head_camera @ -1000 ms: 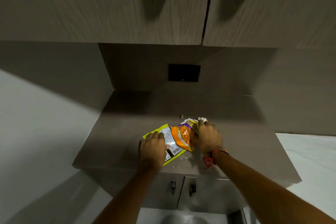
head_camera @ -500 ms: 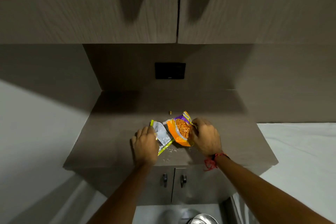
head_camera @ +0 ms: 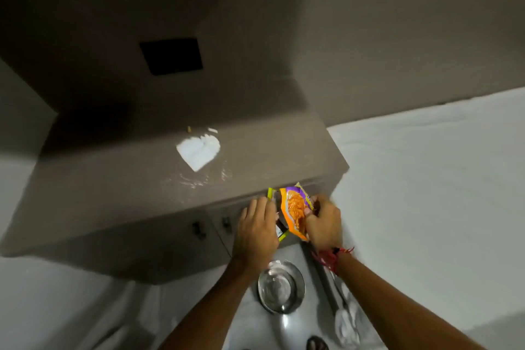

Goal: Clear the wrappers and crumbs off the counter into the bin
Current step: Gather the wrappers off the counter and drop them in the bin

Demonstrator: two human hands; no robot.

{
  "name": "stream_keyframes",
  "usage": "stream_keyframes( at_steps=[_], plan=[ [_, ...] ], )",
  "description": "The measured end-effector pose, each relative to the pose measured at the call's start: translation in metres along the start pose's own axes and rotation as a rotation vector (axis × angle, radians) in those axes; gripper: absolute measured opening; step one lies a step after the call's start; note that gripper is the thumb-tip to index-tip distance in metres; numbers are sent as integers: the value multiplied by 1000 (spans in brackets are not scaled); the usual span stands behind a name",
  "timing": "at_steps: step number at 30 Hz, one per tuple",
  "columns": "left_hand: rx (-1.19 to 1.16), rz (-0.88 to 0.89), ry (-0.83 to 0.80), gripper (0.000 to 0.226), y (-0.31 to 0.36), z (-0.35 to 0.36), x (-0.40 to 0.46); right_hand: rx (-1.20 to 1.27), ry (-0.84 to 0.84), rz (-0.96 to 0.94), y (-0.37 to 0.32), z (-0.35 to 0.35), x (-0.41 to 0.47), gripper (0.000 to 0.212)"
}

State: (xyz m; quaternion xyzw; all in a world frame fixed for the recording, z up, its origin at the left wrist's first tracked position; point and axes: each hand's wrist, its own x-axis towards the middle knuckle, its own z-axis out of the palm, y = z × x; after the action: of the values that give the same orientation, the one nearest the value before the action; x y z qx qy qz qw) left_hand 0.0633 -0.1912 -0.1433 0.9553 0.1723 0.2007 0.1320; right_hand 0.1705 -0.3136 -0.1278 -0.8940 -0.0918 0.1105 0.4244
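Person, two bare forearms, no sleeves in view. Left hand (head_camera: 257, 231): bare, no rings or bands seen. Right hand (head_camera: 324, 224): red thread wristband (head_camera: 329, 258) with loose ends at the wrist.

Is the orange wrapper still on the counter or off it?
Off. Both hands, left hand and right hand, hold the orange wrapper past the counter edge.

Counter (head_camera: 113, 193) top is mostly bare at frame left & centre, lots of room to reach in. In the way: white paper (head_camera: 199, 152) mid-frame w/ crumbs (head_camera: 199, 179) just below it. Back wall closes off the top. Both hands (head_camera: 257, 229) (head_camera: 324, 221) w/ wrappers (head_camera: 294, 212) fill the gap above the metal bin (head_camera: 281, 287), lower centre.
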Motion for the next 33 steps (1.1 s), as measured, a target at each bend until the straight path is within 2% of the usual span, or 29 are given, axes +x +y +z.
stream_keyframes(
  at_steps=[3,5,8,9,11,13,16,19,21,22,24,26,29,31,33],
  plan=[
    [-44,7,-148,6,5,65,-39,-54,-28,111,81,25,-13,15],
    [-40,-59,-233,7,-3,118,-66,-90,-58,202,136,50,-16,16],
    [-107,-395,-397,3,-31,194,-101,-173,-201,297,214,91,-13,17],
    [-126,-531,-435,8,-41,221,-110,-204,-239,322,240,106,-9,15],
    [-174,-756,-455,13,-57,272,-130,-262,-284,351,290,137,-3,13],
    [-203,-878,-418,14,-66,314,-145,-275,-333,372,332,168,5,12],
    [-130,-864,-436,16,-70,378,-170,-268,-402,370,384,225,13,20],
    [-141,-812,-465,29,-71,423,-197,-293,-471,371,420,269,10,43],
    [-220,-856,-527,38,-74,441,-210,-259,-588,498,442,286,8,52],
    [-264,-879,-567,34,-76,445,-213,-262,-683,532,449,288,8,50],
    [-321,-901,-613,30,-82,447,-218,-326,-809,464,455,286,11,42],
    [-341,-953,-568,35,-90,438,-217,-358,-778,353,447,280,17,36],
    [-323,-892,-532,33,-92,409,-206,-386,-744,173,418,260,21,28],
    [-299,-778,-496,34,-86,376,-189,-433,-770,5,392,239,21,54],
    [-217,-597,-406,37,-79,339,-171,-567,-736,-265,365,218,16,85]
  ],
)
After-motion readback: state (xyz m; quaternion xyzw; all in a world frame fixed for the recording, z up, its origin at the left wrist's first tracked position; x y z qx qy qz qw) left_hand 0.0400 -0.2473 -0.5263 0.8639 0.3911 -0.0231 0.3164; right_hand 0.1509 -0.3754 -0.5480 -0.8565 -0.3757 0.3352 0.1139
